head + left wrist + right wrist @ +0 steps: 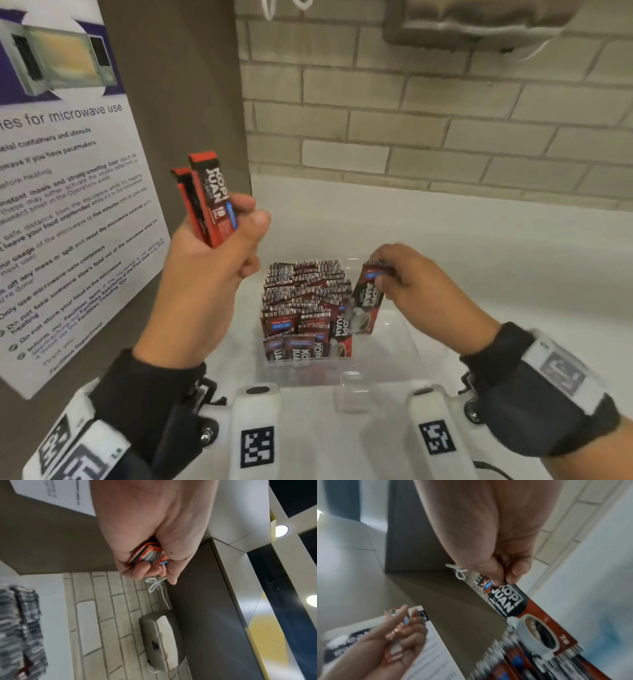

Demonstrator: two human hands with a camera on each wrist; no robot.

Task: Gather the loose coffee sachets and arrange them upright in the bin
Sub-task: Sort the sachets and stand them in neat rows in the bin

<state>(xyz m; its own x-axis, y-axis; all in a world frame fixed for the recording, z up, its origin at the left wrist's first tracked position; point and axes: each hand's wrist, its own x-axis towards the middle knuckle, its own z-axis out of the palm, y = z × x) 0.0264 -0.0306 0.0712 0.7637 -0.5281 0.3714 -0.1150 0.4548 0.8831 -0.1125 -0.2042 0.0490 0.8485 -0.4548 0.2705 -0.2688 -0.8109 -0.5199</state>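
- Left hand (pixel 212 260) raised at the left of the scene, above and left of the bin, palm turned toward the camera, wrist in a black strap.
- Fingers (pixel 243 204) and thumb curled round a small bunch of sachets (pixel 209 198), gripping their lower ends; from the left wrist view only the clamped ends (pixel 149 553) visible inside the fist.
- Bunch of sachets held nearly upright, long axis vertical with a slight lean to the left, red top edges uppermost, "KOPI JUAN" print running along the length.
- Right hand (pixel 421 284) lowered over the right side of the bin, back of the hand up, knuckles toward the far wall.
- Thumb and fingertips pinching the top edge of a single sachet (pixel 364 301); pinch plain in the right wrist view (pixel 508 601).
- Single sachet hanging from that pinch, long axis close to vertical, lower end tilted slightly left, its bottom down among the packed ones at the right edge of the stack.
- Clear bin (pixel 387 329) standing on the white bench (pixel 479 246), near the middle of the scene.
- Packed sachets (pixel 305 298) filling the left part of the bin in tight rows, standing upright with serrated tops up; right part of the bin bare.
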